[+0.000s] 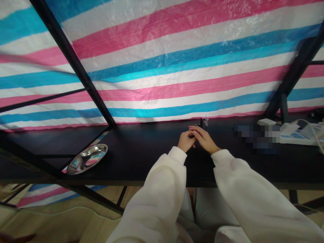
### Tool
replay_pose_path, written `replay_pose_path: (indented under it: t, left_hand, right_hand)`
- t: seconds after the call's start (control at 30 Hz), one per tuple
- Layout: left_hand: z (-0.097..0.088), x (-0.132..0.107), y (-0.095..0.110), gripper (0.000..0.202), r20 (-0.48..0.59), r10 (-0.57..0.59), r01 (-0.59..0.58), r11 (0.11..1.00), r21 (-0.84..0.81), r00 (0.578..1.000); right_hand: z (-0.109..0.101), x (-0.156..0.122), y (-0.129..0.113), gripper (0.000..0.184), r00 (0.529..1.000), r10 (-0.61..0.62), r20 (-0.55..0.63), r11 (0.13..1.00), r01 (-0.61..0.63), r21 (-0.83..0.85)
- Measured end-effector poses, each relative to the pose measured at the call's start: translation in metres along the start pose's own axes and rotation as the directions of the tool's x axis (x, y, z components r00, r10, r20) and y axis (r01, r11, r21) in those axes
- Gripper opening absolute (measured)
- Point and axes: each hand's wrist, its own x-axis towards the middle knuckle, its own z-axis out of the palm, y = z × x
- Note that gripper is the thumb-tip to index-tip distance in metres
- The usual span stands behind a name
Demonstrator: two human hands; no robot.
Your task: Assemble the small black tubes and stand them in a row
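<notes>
My left hand (185,141) and my right hand (204,139) meet over the black table (152,148). The left fingers are curled, and the right fingers lie bent across them. A dark spot shows between the hands; whether it is a held thing or shadow is unclear. Just past my fingertips is a small dark upright thing (201,122), with a small clear, shiny piece (206,120) beside it. Both are too small to name.
A shiny oval metal dish (87,159) sits at the table's left end, beside black frame bars (76,67). On the right lie a white power strip (298,139) with plugs and cables and a blurred-out dark item (258,138). A striped plastic sheet (177,84) hangs behind.
</notes>
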Motion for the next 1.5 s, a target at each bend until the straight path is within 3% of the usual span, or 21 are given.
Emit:
replay_pose_path:
  t: [0.17,0.4,0.57,0.73,1.1,1.5]
  left_hand:
    - [0.001,-0.001,0.002,0.019,-0.029,-0.008,0.009,0.999,0.036,1.0]
    - [-0.003,0.002,-0.001,0.011,-0.188,0.016,0.031,0.969,0.243,0.982]
    - [-0.008,0.004,-0.01,0.007,-0.257,-0.113,0.223,0.864,0.451,0.96]
    - [-0.009,0.003,-0.013,0.009,-0.206,-0.125,0.224,0.778,0.587,0.971]
    - [-0.011,0.017,-0.018,0.008,-0.179,-0.181,0.254,0.724,0.641,0.967]
    - [-0.004,0.061,-0.034,0.007,-0.194,-0.231,0.302,0.742,0.599,0.953]
  right_hand:
    - [0.0,0.002,0.0,0.028,0.997,-0.06,-0.051,0.995,0.056,-0.077]
    - [-0.005,0.006,0.008,0.017,0.952,-0.088,-0.292,0.967,0.012,-0.254]
    - [-0.008,0.006,0.006,0.015,0.914,-0.095,-0.395,0.96,-0.021,-0.279]
    - [-0.011,0.007,0.004,0.016,0.902,-0.097,-0.421,0.958,-0.03,-0.286]
    - [-0.013,0.006,0.006,0.016,0.868,-0.091,-0.489,0.954,-0.064,-0.291]
    - [-0.019,0.006,0.003,0.017,0.753,-0.076,-0.653,0.975,-0.083,-0.208]
